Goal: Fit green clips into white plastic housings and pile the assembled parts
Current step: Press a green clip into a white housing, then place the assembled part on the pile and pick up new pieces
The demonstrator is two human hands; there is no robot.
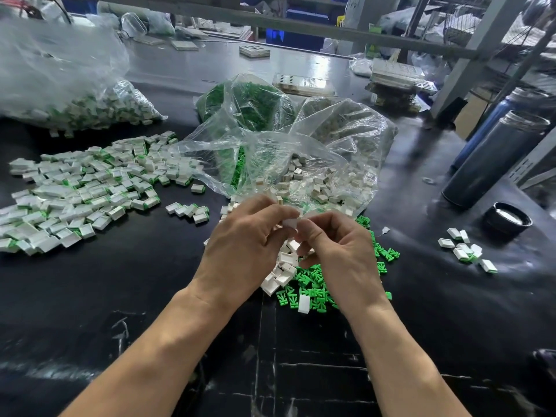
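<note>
My left hand (pixel 246 236) and my right hand (pixel 337 245) meet at the middle of the black table, fingertips pinching one white housing (pixel 291 221) between them. Whether a green clip is in it is hidden by my fingers. Under my hands lie loose white housings (pixel 282 266) and a scatter of green clips (pixel 313 290). A wide pile of assembled parts (pixel 81 191) spreads to the left. Behind my hands an open clear bag (pixel 301 164) holds more white housings, and a bag of green clips (pixel 249 103) stands behind it.
A large clear bag of assembled parts (pixel 69 94) sits at the back left. A few assembled parts (pixel 466 251) lie at the right, near a black lid (pixel 507 219) and two dark cylindrical bottles (pixel 493 158). Stacked trays (pixel 397 76) and grey frame posts stand behind.
</note>
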